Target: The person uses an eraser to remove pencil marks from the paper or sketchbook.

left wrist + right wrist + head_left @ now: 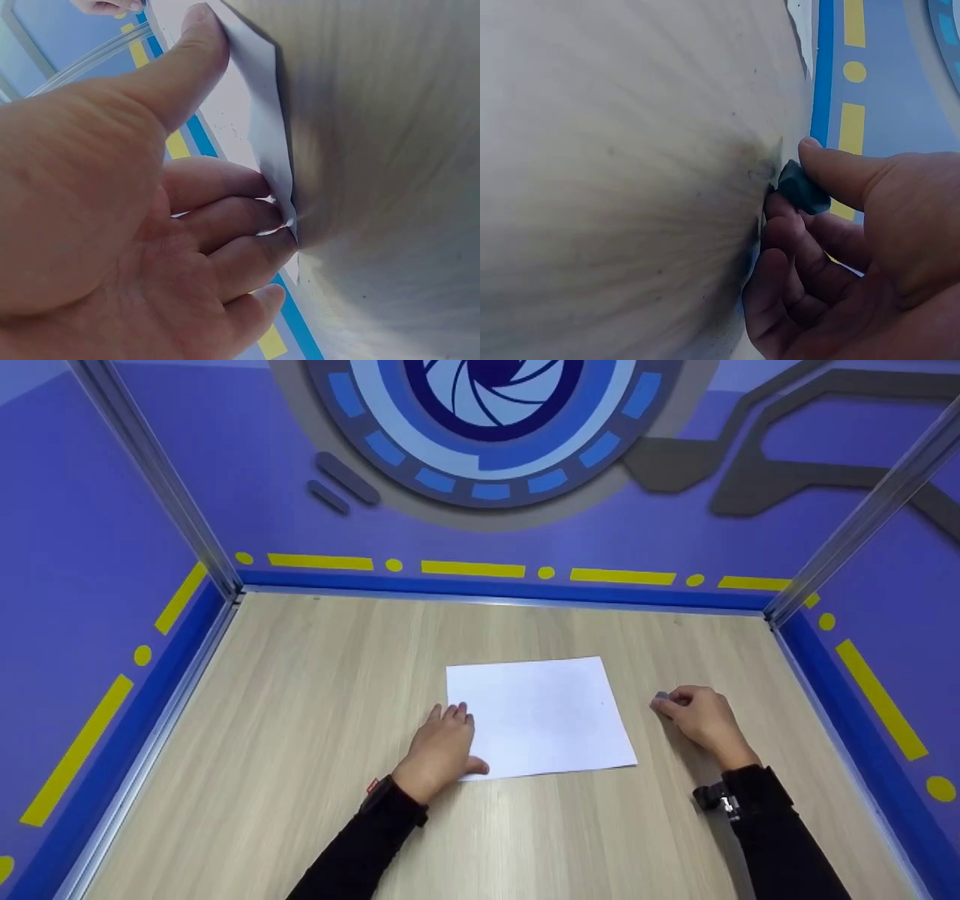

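Note:
A white sheet of paper [540, 720] lies on the wooden tabletop in the middle of the head view. My left hand [441, 746] rests on its left edge, fingers extended and thumb near the lower left corner. In the left wrist view, the fingers [232, 214] touch the paper [262, 97], whose edge is lifted slightly. To the right of the sheet, my right hand [705, 720] pinches a small dark blue-green lump [802, 187] between thumb and fingers, low over the table. Its curled fingertips are right at the tabletop in the right wrist view.
The wooden tabletop [315, 682] is bounded by a blue-purple back wall [480, 540] with yellow marks, and by side walls on the left [75, 607] and right [900, 615]. Metal rails [172, 682] run along the edges.

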`<state>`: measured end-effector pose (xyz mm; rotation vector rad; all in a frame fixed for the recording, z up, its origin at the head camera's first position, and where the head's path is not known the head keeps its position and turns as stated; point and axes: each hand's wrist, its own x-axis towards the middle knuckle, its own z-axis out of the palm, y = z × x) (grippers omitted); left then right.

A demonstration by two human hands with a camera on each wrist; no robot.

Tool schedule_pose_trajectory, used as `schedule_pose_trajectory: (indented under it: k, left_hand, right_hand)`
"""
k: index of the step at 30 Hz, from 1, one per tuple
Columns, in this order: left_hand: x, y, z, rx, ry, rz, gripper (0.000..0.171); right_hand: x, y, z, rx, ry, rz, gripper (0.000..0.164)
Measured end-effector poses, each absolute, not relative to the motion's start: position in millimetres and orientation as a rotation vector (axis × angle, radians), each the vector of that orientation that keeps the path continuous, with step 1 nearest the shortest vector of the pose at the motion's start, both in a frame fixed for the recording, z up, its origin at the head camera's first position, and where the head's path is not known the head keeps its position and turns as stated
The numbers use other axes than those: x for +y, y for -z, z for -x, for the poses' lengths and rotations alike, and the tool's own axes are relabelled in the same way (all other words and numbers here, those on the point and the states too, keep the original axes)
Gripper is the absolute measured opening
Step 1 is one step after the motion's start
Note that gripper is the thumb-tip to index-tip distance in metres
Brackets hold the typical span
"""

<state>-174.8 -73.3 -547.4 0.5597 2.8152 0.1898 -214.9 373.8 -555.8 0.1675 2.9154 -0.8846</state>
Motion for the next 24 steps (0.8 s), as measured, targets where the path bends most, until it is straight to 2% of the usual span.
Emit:
schedule_pose_trajectory:
  k: [14,20,24]
  left_hand:
    - [-74,546,173,2.798,-0.184,-0.558,0.098]
    - [-75,543,177,2.803,-0.206,-0.561,0.094]
    - [-76,535,176,2.899,-0.167,-0.603,0.081]
  right_hand:
    - [364,551,198,3.103,0.830,-0.231,0.041]
    - [336,544,185,3.091,0.947,-0.013,0.033]
    - [313,542,177,2.998,0.996,0.187,0.022]
